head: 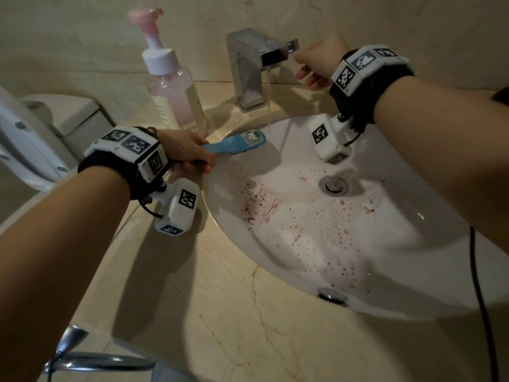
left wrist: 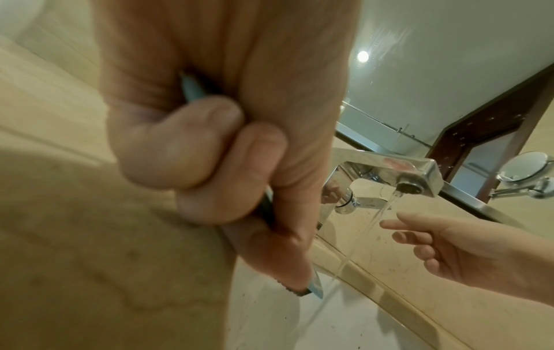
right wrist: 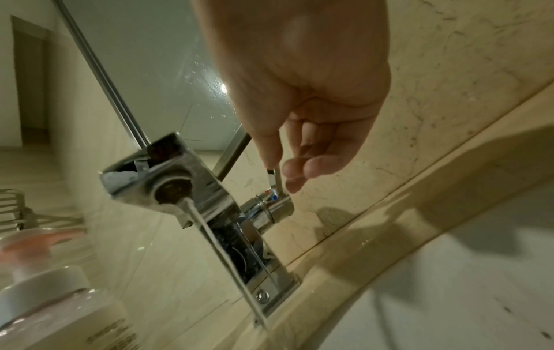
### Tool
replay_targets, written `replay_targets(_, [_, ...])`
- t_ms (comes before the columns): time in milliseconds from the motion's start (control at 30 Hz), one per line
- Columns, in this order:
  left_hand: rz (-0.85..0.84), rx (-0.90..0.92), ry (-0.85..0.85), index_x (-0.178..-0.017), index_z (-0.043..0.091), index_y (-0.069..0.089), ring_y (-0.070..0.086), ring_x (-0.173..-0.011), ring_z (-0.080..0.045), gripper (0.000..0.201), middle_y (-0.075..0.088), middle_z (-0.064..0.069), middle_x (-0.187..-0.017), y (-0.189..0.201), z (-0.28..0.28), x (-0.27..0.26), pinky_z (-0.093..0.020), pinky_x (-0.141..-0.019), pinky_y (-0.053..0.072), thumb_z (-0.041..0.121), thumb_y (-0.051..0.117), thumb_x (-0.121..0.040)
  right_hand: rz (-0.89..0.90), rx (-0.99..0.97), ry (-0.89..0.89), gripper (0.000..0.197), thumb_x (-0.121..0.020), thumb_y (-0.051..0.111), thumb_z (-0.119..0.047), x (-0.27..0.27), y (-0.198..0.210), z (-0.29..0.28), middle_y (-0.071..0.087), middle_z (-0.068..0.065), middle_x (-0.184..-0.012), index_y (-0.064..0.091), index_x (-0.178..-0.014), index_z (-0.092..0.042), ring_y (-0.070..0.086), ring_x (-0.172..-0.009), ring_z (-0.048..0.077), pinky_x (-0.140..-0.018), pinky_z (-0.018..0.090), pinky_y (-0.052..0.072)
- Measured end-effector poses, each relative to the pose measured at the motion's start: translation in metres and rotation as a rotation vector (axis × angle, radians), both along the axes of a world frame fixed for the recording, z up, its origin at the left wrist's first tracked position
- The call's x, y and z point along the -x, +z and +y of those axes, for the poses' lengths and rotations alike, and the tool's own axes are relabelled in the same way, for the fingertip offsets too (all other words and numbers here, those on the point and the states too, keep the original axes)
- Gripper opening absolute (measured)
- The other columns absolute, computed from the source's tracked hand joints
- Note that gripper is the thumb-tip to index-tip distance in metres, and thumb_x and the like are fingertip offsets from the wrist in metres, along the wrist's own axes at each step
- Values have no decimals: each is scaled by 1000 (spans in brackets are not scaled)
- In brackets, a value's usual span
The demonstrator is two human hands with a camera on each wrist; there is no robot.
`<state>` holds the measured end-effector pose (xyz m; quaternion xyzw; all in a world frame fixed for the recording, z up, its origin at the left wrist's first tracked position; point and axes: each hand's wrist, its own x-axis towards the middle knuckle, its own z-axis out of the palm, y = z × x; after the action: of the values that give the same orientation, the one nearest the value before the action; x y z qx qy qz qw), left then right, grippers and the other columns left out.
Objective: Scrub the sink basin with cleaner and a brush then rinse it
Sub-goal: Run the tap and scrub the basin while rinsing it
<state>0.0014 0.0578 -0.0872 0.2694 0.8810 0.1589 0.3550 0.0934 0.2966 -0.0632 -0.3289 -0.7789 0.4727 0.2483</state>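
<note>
A white sink basin (head: 385,244) carries reddish-pink spots and smears around its drain (head: 333,186). My left hand (head: 187,153) grips the handle of a blue brush (head: 237,143), whose head points over the basin's left rim, bristles down. In the left wrist view my fingers (left wrist: 210,165) wrap the brush (left wrist: 315,287). My right hand (head: 316,62) is at the chrome faucet (head: 248,70). Its thumb touches the lever (right wrist: 277,180), the other fingers hanging loosely bent beside it. A thin stream of water (head: 268,106) falls from the spout (right wrist: 170,187).
A pink pump bottle (head: 170,89) stands on the marble counter left of the faucet. A toilet (head: 68,114) is at far left, a chrome ring (head: 82,357) at bottom left. A black cable (head: 479,299) hangs over the basin's right side. A mirror rises behind the faucet.
</note>
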Motion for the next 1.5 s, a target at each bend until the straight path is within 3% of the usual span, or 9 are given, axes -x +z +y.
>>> replay_targets(200, [34,0,19,-91,11,58,29,-25,-4,4,45,-4,-57,1,-3,-3,-8,-30,24,10,54,-90,-37,31,-19,25,-94,50,-19,-9,1,0,55,3,-67,47,-70,-14,44,-23,2,-31,11,38])
replay_targets(333, [49,-6,33,-83,13,55,29,-21,-2,11,49,6,-34,4,-2,-7,-7,-28,25,8,52,-92,15,31,-36,25,-93,51,-18,2,7,-5,57,2,-68,49,-68,-17,55,-44,9,-36,15,45])
replay_targets(467, [24,-10,28,-77,12,51,28,-20,-2,17,45,5,-29,4,-1,-8,-5,-28,24,8,51,-93,90,37,-43,27,-88,54,-11,16,8,-7,58,3,-62,54,-61,-15,55,-39,8,-50,24,50])
replay_targets(600, [-22,-37,50,-76,13,51,28,-22,-2,17,49,5,-34,1,-2,-4,-5,-30,23,8,53,-92,181,98,-78,31,-88,52,-1,23,6,-4,52,6,-57,51,-59,-12,43,-25,4,-39,21,43])
replay_targets(833, [-48,-25,24,-65,12,49,25,-24,-3,25,35,6,-31,1,-3,0,-7,-30,21,6,54,-89,152,38,-49,29,-85,63,-7,27,3,3,54,6,-58,53,-58,-12,49,-31,6,-42,21,47])
replay_targets(967, [-61,-36,31,-64,13,47,23,-24,-4,27,30,6,-34,-2,-2,4,-8,-30,21,3,55,-87,195,54,-40,33,-87,59,-2,30,1,3,49,8,-55,45,-59,-10,43,-25,4,-39,21,42])
replay_targets(1133, [-50,-37,39,-67,14,49,25,-24,-3,23,33,7,-34,-1,-2,3,-7,-30,22,2,55,-86,137,170,54,35,-97,44,-4,31,7,3,38,-7,-21,37,-63,-12,37,-20,3,-35,12,33])
replay_targets(1333, [-55,-28,42,-69,13,50,24,-24,-4,21,33,6,-34,-1,-1,3,-7,-29,23,2,55,-86,97,152,42,34,-98,44,-8,32,8,2,38,-8,-20,43,-64,-12,38,-21,3,-37,12,37])
replay_targets(1500, [-70,-44,43,-67,12,49,25,-24,-3,23,35,7,-33,0,-1,2,-8,-29,21,1,53,-86,88,198,73,39,-99,40,-7,31,10,2,35,-8,-20,34,-61,-14,35,-20,4,-36,10,32])
